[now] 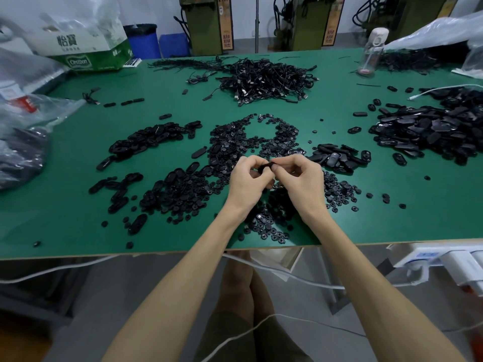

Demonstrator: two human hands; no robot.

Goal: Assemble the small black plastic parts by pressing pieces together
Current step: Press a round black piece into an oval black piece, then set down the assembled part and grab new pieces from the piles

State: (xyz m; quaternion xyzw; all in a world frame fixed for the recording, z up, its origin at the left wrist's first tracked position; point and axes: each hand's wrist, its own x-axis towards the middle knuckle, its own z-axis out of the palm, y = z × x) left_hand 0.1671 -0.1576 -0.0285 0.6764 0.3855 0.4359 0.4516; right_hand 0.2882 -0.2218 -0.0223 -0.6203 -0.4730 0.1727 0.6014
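My left hand [245, 182] and my right hand [300, 178] meet above the green table [65, 218], both pinching one small black plastic part [267, 165] between their fingertips. Most of the part is hidden by the fingers. Under and around the hands lies a spread of small round black pieces [264, 226]. Oval black shells [146, 142] lie in a heap to the left, and more oval pieces [337, 159] sit just right of the hands.
A tangle of black cables [266, 79] lies at the table's middle back. A large pile of oval covers [433, 131] fills the right. Plastic bags [23, 152] and a carton [86, 48] stand at left, a clear bottle [372, 48] at back right. White cords hang below the front edge.
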